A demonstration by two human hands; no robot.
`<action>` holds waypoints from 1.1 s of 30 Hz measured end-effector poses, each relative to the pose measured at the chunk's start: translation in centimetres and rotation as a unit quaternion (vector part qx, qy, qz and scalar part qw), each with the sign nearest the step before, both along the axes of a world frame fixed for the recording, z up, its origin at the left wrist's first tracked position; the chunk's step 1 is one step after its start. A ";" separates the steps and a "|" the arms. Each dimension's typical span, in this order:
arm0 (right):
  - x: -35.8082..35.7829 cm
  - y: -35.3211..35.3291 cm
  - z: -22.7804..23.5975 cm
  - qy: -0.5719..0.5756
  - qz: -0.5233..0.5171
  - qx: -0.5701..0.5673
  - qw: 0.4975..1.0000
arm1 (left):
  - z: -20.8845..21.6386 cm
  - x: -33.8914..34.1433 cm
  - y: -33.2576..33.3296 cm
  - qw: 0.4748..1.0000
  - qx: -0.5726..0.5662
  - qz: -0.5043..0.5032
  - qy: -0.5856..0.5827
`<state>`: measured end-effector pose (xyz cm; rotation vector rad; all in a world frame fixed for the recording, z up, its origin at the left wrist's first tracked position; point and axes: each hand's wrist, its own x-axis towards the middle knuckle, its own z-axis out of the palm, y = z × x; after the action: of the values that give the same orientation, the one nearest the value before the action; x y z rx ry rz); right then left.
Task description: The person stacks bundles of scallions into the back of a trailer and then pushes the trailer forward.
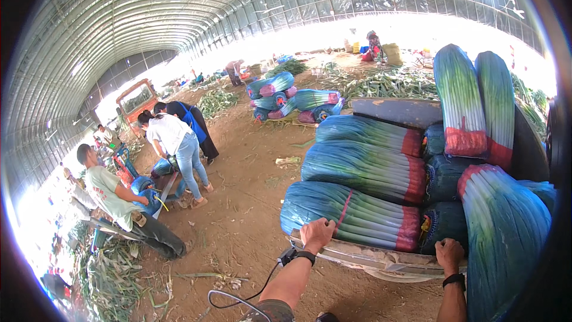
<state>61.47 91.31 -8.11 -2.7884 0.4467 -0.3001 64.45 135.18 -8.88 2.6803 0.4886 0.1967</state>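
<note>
My left hand (317, 234) is closed in a fist at the near edge of a bagged leek bundle (351, 214), which has a pink strip around it. What its fingers hold, if anything, is hidden. My right hand (450, 255) is curled closed beside the dark end of another bundle (442, 226); its grip is hidden too. Both hands are over the near edge of a cart bed (375, 260). More leek bundles in blue-green bags, with white stalks and red ends, lie stacked in it. One large bundle (506, 232) slants down just right of my right hand.
Two long bundles (462, 101) lean up at the cart's far right. A pile of bagged bundles (298, 95) rests on the dirt floor (238, 203). At left, a person in a pale green shirt (113, 191) and a person in white (173, 131) stand by a bench. Loose leaves (113, 274) are strewn around.
</note>
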 end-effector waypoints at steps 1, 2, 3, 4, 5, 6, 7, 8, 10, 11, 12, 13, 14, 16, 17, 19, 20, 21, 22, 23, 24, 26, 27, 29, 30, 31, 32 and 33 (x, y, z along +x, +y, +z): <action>-0.1 0.1 0.2 0.000 -0.001 0.000 1.000 | 0.0 0.0 0.0 1.000 0.003 0.002 0.003; -0.2 0.3 0.4 -0.002 0.001 0.000 1.000 | 0.0 0.0 -0.1 1.000 0.007 0.005 0.006; -0.3 0.3 0.5 -0.005 0.002 0.000 1.000 | 0.0 0.0 0.0 1.000 0.007 0.004 0.006; -0.2 0.3 0.5 -0.005 0.002 0.001 1.000 | 0.0 0.0 0.0 1.000 0.004 0.007 0.007; -0.2 0.2 0.3 -0.007 0.010 -0.005 1.000 | 0.0 0.0 0.0 1.000 0.001 0.010 0.009; -0.3 0.1 0.3 -0.008 0.019 -0.011 1.000 | 0.0 0.0 0.1 1.000 0.002 0.010 0.008; -0.2 0.1 0.4 -0.009 0.019 -0.011 1.000 | 0.0 0.0 0.1 1.000 0.001 0.010 0.008; -0.2 0.1 0.5 -0.001 0.019 -0.005 1.000 | 0.0 0.0 0.1 1.000 0.000 0.010 0.009; -0.2 0.1 0.5 0.007 0.019 0.001 1.000 | 0.1 -0.1 0.0 1.000 0.002 0.005 0.004; -0.3 0.2 0.6 -0.003 0.022 0.001 1.000 | 0.2 -0.2 -0.1 1.000 0.003 0.001 -0.001; -0.3 0.1 0.5 -0.012 0.025 0.001 1.000 | 0.3 -0.2 -0.1 1.000 0.003 0.000 -0.001; -0.3 0.0 0.4 -0.012 0.024 0.001 1.000 | 0.5 -0.3 -0.2 1.000 0.001 0.002 0.002; -0.2 0.0 0.2 -0.014 0.024 0.000 1.000 | 0.5 -0.3 -0.3 1.000 0.000 0.006 0.003; -0.1 -0.2 0.0 -0.015 0.024 -0.002 1.000 | 0.4 -0.1 -0.2 1.000 0.002 0.009 0.007; 0.0 -0.2 -0.1 -0.015 0.028 -0.003 0.999 | 0.3 0.0 -0.1 1.000 0.004 0.013 0.012; 0.0 -0.2 -0.1 -0.014 0.032 -0.004 0.999 | 0.0 0.0 0.1 1.000 0.006 0.011 0.010; 0.0 -0.2 -0.1 -0.010 0.030 -0.003 0.999 | -0.1 0.1 0.1 1.000 0.008 0.009 0.008; 0.0 -0.2 -0.1 -0.006 0.028 -0.003 1.000 | -0.2 0.1 0.1 1.000 0.008 0.009 0.008; 0.0 -0.1 -0.1 -0.006 0.028 -0.003 1.000 | -0.4 0.1 0.2 1.000 0.007 0.009 0.008; 0.0 -0.1 -0.1 -0.008 0.027 -0.006 1.000 | -0.4 0.2 0.2 1.000 0.005 0.008 0.007; 0.0 -0.1 0.0 -0.011 0.027 -0.009 1.000 | -0.4 0.2 0.2 1.000 0.005 0.009 0.007; 0.0 -0.1 -0.1 -0.013 0.028 -0.009 0.999 | -0.5 0.2 0.2 1.000 0.007 0.010 0.008; 0.0 -0.1 -0.1 -0.015 0.028 -0.009 0.999 | -0.6 0.2 0.2 1.000 0.006 0.010 0.008; 0.0 -0.1 0.0 -0.013 0.026 -0.008 1.000 | -0.6 0.3 0.2 1.000 0.006 0.010 0.002; -0.1 -0.1 0.0 -0.011 0.024 -0.006 1.000 | -0.7 0.3 0.2 1.000 0.006 0.010 0.002; 0.0 -0.1 -0.1 -0.011 0.024 -0.006 1.000 | -0.7 0.3 0.3 1.000 0.003 0.010 0.001; 0.1 -0.1 -0.3 -0.011 0.022 -0.008 1.000 | -0.7 0.3 0.3 1.000 0.000 0.010 -0.001; 0.1 -0.1 -0.3 -0.010 0.020 -0.009 1.000 | -0.7 0.3 0.2 1.000 0.000 0.009 0.000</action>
<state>61.54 91.17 -8.42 -2.8048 0.3847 -0.3254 64.78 135.43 -9.63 2.6768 0.5140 0.2031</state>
